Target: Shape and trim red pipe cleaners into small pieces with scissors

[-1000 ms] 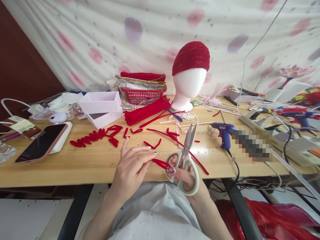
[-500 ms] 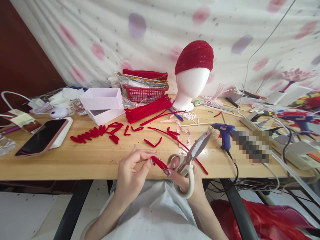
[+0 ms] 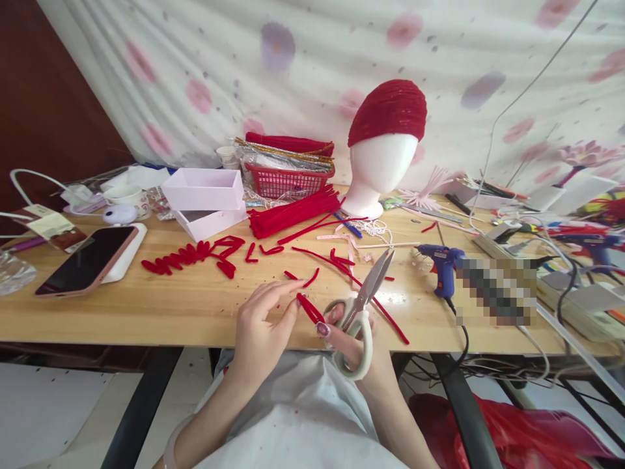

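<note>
A short red pipe cleaner [image 3: 310, 309], folded into a narrow loop, is held in front of me between both hands. The fingertips of my left hand [image 3: 266, 319] close on its far-left end, the index finger lying straighter above. My right hand [image 3: 349, 342] pinches the other end between thumb and finger. Hooked in that same hand are scissors [image 3: 364, 303] with pale handles, blades pointing up and away and nearly closed. Just beyond my fingers lies a bent red piece [image 3: 311, 278] on the table. A long red pipe cleaner [image 3: 390, 322] runs behind the scissors.
Folded red pieces [image 3: 183, 256] lie in a row at left, near a phone [image 3: 88, 260]. Behind are white boxes [image 3: 202, 189], a red bundle [image 3: 293, 212], a red basket [image 3: 288, 182] and a foam head [image 3: 383, 166]. A blue glue gun [image 3: 443, 270] with its cord stands right.
The folded red pipe cleaner now shows as a looser loop, its left end tilted up. The scissors have swung more upright and slightly left. My left index finger has straightened.
</note>
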Motion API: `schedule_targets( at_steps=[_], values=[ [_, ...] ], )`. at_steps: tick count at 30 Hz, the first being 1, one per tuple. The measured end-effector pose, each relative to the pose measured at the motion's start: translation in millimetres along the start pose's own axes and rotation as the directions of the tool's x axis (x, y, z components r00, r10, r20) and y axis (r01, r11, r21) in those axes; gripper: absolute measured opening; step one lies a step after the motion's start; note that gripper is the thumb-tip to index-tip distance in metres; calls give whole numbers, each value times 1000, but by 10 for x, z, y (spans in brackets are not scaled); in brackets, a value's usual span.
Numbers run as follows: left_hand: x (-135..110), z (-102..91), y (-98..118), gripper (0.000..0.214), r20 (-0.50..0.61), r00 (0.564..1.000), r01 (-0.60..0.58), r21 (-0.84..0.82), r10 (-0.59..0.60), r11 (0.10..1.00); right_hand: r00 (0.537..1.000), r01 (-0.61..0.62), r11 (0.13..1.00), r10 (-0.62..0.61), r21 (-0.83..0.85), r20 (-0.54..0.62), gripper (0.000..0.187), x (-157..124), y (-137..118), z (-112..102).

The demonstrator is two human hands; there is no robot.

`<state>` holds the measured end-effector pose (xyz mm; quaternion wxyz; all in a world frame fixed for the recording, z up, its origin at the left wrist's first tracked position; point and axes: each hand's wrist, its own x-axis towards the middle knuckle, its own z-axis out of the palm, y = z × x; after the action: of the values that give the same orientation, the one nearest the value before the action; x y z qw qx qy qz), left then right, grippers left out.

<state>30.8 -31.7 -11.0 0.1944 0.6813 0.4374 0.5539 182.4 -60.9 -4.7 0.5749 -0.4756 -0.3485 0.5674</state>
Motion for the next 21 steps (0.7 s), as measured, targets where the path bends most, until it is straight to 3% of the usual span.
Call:
schedule_targets(
  at_steps=[4,8,10,12,14,16,18,21],
  values=[
    [-65,106,42,37,-102,994,41,9,-39,999,999,14,993,-11,116,-31,33,11,37,26],
    [-101,130,101,27,-175,985,4,7,-3,1000,994,71,984,-56,166,-91,34,6,63,55],
    [-111,109,128,17,-56,998,24,-45,-26,999,990,99,977,-78,187,-116,34,1,69,66],
    [-119,103,147,13,133,976,191,-155,-171,969,990,104,976,-84,190,-111,33,-1,76,75],
    [-116,122,152,23,247,902,420,-303,-355,856,995,80,981,-66,175,-79,34,-2,87,80],
    [-90,147,143,28,268,828,558,-472,-492,682,999,35,989,-30,145,-41,37,-8,98,78],
    [-34,144,125,28,262,786,586,-601,-560,543,999,-31,995,30,95,12,39,-22,102,59],
    [81,54,96,28,244,758,576,-687,-606,444,984,-74,995,84,-64,156,49,-46,87,-4]
  ],
)
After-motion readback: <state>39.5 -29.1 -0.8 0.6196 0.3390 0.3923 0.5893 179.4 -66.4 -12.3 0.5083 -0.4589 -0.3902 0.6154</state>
